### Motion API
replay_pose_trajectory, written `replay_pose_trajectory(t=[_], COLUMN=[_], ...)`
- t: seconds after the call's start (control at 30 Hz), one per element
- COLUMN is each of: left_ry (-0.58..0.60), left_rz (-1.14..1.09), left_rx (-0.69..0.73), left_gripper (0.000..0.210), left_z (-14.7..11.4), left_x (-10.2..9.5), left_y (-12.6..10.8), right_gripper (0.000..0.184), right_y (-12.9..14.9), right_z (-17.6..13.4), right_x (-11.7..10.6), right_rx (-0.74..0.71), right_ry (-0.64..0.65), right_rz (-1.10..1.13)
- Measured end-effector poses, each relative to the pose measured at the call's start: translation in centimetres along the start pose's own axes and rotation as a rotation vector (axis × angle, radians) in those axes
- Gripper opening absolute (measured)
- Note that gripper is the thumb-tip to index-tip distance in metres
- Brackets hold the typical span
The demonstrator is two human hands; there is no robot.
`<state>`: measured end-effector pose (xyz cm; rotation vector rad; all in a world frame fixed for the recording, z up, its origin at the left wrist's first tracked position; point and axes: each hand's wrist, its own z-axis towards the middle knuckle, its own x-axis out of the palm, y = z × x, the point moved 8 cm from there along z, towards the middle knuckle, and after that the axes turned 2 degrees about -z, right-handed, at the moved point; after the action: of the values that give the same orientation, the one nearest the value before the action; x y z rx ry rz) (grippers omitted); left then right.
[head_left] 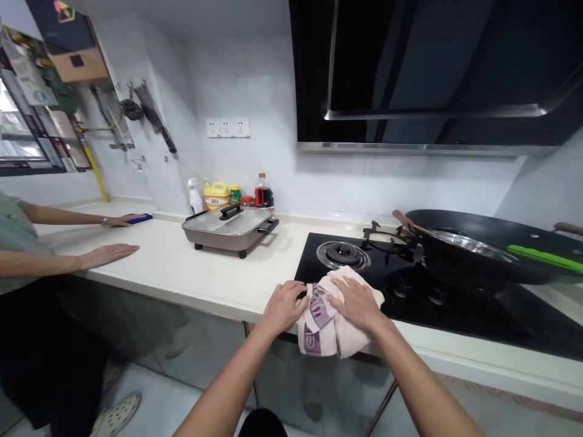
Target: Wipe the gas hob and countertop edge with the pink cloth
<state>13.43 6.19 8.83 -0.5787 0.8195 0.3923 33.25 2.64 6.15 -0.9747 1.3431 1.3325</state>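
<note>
A folded cream towel [353, 337] with a purple patterned band lies over the front edge of the black gas hob [460, 315], partly hanging down. My right hand [357, 303] rests on top of it, palm down, fingers spread and stretched over the cloth. At the towel's left side is my left hand [283, 306], by the hob's left front corner. Its fingers are slightly bent and apart, the fingertips reaching the banded edge. Just behind the towel sits the left burner [342, 255], with no pan support on it.
A large black wok [473, 243] with a green-handled tool stands on the right. An electric pan with a glass lid [237, 229] sits left on the white counter [218, 276], bottles behind it. Farther left, another person's hands [107, 256] touch the counter, one on a blue cloth [139, 218].
</note>
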Motion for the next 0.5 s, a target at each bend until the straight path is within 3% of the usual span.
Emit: replay_pose_trajectory(t=[0.3,0.4,0.5], left_ry=[-0.108,-0.122,-0.125], left_rz=[-0.071,-0.108,-0.126], left_rx=[-0.038,-0.054,-0.062], left_gripper=[0.03,0.036,0.04], left_z=[-0.3,-0.2,-0.2], left_x=[-0.6,-0.8,-0.9], left_y=[0.7,1.0,1.2], right_gripper=[0.072,0.073,0.073], right_y=[-2.4,-1.4,1.7], right_z=[5.2,5.4,4.5], right_x=[-1.3,-1.2,-0.2], right_rx=[0.14,0.166,0.103], right_ry=[0.021,0.01,0.02], right_rz=[-0.02,-0.023,-0.021])
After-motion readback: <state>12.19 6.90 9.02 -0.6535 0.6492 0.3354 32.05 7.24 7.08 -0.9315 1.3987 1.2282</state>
